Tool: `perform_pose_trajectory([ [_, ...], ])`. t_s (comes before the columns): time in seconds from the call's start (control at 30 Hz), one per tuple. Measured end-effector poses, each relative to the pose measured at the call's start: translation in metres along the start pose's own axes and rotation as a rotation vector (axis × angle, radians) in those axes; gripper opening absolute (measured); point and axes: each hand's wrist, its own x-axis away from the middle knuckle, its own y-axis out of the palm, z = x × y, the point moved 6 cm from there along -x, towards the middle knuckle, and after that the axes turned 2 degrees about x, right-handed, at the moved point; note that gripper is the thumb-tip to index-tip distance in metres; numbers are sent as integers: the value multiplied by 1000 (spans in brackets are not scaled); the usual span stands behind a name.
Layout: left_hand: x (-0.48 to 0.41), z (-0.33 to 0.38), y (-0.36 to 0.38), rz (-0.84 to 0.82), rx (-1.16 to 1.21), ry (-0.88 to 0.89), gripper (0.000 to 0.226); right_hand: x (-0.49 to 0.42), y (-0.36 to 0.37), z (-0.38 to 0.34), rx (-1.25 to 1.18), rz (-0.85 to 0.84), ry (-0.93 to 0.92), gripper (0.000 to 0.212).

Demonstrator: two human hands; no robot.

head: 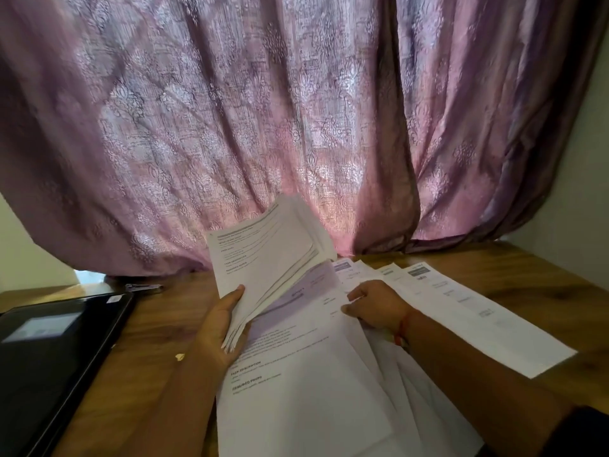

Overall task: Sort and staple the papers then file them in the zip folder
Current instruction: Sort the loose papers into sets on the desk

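Left hand (220,321) grips a lifted stack (263,258) by its lower edge.

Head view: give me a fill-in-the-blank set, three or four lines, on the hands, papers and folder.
1. The left hand holds a raised stack of papers; the hand resting on the spread sheets is the ____ hand.
2. The black zip folder lies at the table's ____ side.
3. The stapler lies beyond the folder, touched by ____ hand.

Missing words: right; left; neither
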Motion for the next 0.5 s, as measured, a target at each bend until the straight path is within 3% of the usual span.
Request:
perform_pose_trajectory([
  [0.17,5,-3,11,-106,-24,-55,51,-3,-32,-2,-65,187,-42,9],
  [0.3,5,-1,7,-89,-24,-88,28,7,-81,-21,-40,477,-145,11],
  [0.5,8,-2,16,-164,4,-160,41,35,-147,-58,-33,814,-335,14],
])
